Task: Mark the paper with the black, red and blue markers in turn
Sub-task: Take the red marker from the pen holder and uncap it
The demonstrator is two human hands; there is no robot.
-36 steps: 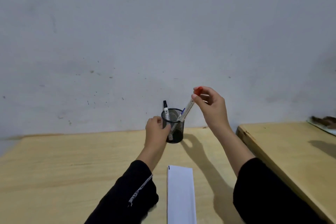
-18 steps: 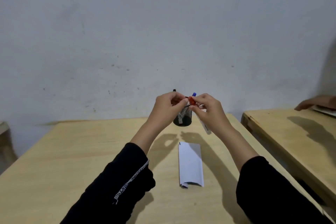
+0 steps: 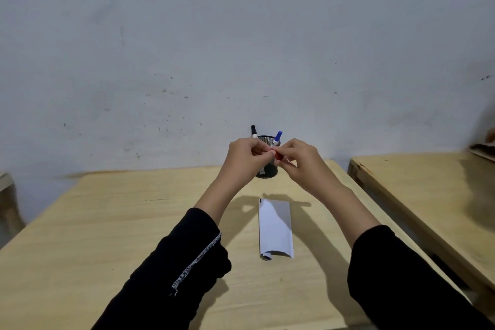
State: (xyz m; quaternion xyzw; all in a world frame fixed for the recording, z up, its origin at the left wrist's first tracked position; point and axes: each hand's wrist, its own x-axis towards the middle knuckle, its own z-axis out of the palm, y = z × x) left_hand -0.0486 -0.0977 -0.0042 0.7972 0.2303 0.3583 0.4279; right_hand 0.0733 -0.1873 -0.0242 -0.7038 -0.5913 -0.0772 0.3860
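My left hand and my right hand meet in the air above the table, both pinching the red marker; only its red cap end shows between the fingers. Behind them a black mesh pen cup holds the black marker and the blue marker, caps up. A folded white paper lies flat on the wooden table below my hands, with a small dark mark at its far left corner.
A second wooden table stands to the right across a narrow gap. Something brown sits at its far right edge. A plain grey wall rises behind the tables.
My right hand lifted the red marker out of the cup and brought it down toward me. My left hand let go of the cup and joined it at the marker's cap end.
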